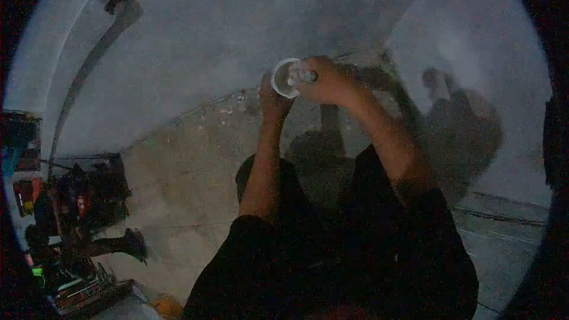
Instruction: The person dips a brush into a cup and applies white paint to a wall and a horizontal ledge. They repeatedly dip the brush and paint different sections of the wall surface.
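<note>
A round white cup [281, 82] is held out in front of me, its open top facing up towards the camera. My left hand [274, 102] is closed around its near left side. Over the right part of the rim, my right hand [327, 80] is closed on a small greyish-white lump [305, 75]. The dim light does not show what kind of thing this is. My right fingertips are at or just inside the cup's mouth. The cup's right side and contents are mostly hidden.
Grey walls [237, 29] meet in a corner ahead. White bits [223, 122] lie on the tiled floor [178, 172] along the wall. A dark pile of household items [77, 201] stands at the left, with an orange object [168, 306] below. Shadows fall on the right wall.
</note>
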`<state>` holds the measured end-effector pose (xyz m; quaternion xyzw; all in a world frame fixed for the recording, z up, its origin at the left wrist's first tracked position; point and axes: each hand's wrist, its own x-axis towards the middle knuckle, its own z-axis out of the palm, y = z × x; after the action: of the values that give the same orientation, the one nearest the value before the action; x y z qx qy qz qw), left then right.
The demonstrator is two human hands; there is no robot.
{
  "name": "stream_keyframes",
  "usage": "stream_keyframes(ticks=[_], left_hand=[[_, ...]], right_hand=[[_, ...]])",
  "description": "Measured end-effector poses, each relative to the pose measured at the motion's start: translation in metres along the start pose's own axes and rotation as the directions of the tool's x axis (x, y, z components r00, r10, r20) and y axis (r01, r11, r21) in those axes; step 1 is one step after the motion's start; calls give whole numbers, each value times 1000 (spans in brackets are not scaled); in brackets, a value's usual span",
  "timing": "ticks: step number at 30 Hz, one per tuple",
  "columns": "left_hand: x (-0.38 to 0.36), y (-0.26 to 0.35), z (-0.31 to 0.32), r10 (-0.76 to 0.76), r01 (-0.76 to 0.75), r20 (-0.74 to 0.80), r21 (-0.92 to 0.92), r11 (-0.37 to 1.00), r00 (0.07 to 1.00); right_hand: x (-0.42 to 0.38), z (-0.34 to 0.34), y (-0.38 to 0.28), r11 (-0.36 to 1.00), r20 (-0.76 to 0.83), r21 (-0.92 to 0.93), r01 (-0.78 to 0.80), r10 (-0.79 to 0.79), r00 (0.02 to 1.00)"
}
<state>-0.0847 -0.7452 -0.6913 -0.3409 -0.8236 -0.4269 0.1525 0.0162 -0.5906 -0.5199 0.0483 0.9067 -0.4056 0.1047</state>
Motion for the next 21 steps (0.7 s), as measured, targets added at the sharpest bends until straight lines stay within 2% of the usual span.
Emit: stream_keyframes(ticks=[2, 3, 4, 6, 8, 9, 10, 12, 13, 15, 18, 20, 21], left_hand=[[1, 9, -5, -121, 115, -28, -169, 979, 992], [-2, -5, 7, -118, 112, -25, -167, 979, 993], [-8, -31, 28, -159, 130, -83, -284, 950, 984], [-13, -36, 27, -207, 139, -134, -397, 907, 969], [-16, -9, -1, -85, 77, -203, -45, 996, 976], [-17, -20, 0, -84, 76, -203, -44, 996, 976], [-14, -33, 1, 53, -41, -136, 87, 995, 989], [-12, -40, -3, 189, -173, -57, 208, 963, 980], [-15, -36, -11, 28, -28, 5, 111, 993, 1000], [-19, -35, -19, -130, 128, 84, 25, 991, 988], [-27, -46, -16, -110, 101, -53, -153, 983, 993], [-29, -48, -17, -104, 75, -114, -235, 969, 988], [-29, -46, -18, -104, 65, -136, -263, 963, 985]], right_hand=[[8, 18, 15, 998, -196, -56, 35, -45, 980], [9, 19, 18, 998, -199, -53, 34, -44, 979], [10, 20, 23, 994, -219, -72, 84, -98, 971], [13, 22, 25, 987, -236, -91, 133, -151, 960], [15, 27, 25, 986, -189, -75, 152, -163, 968], [15, 32, 26, 986, -189, -74, 152, -164, 968], [15, 39, 26, 990, -218, -34, 135, -139, 966], [13, 41, 21, 992, -254, 2, 124, -119, 960], [11, 39, 15, 991, -211, -53, 125, -134, 968], [8, 44, 9, 986, -166, -105, 127, -143, 976], [7, 55, 0, 979, -197, -101, 174, -192, 962], [-1, 47, -17, 988, -103, -57, 141, -147, 984], [-1, 50, -16, 988, -104, -56, 142, -147, 984]])
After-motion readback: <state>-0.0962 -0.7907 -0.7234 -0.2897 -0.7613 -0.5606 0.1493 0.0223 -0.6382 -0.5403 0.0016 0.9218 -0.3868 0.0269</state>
